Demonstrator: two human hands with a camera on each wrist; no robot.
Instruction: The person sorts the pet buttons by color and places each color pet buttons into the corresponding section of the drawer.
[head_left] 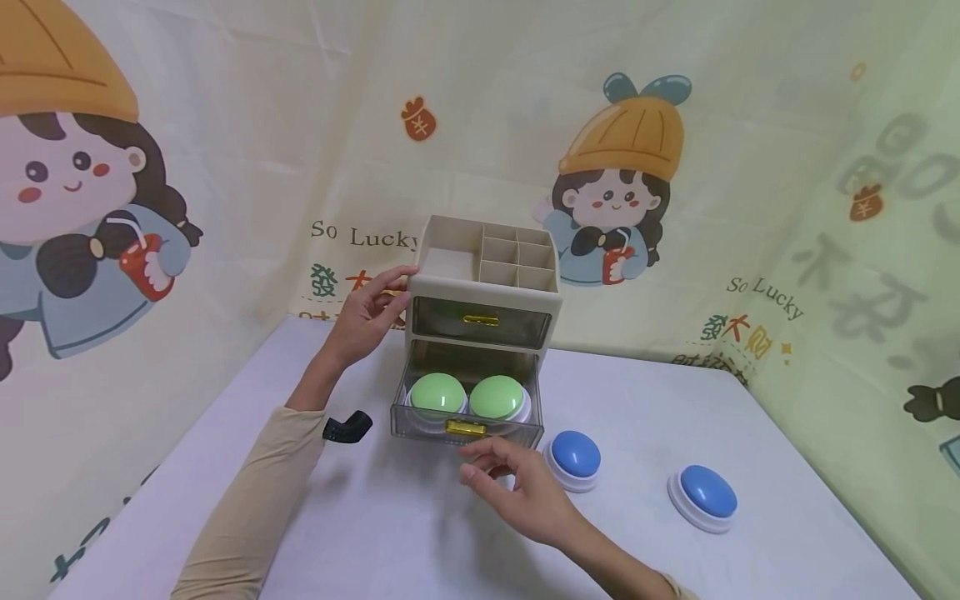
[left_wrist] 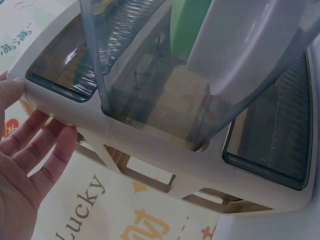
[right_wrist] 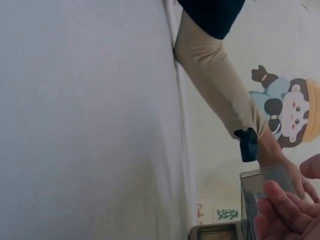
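Note:
A beige drawer organizer (head_left: 487, 287) stands on the table, its middle drawer (head_left: 405, 423) pulled out. Two green dome buttons (head_left: 438, 393) on white bases sit side by side in that clear grey drawer. My left hand (head_left: 365, 318) rests on the organizer's upper left side; in the left wrist view, thumb and fingertips (left_wrist: 65, 137) touch the casing near its front corner. Just in front of the drawer's gold handle (head_left: 467, 427) is my right hand (head_left: 525, 492), its fingers loosely bent and holding nothing.
Two blue dome buttons lie on the white table right of the drawer, a nearer one (head_left: 575, 454) and another (head_left: 708, 492) farther right. The organizer's top has several compartments. A black bent piece (head_left: 348, 427) shows by my left cuff. A printed cloth (head_left: 480, 100) hangs behind.

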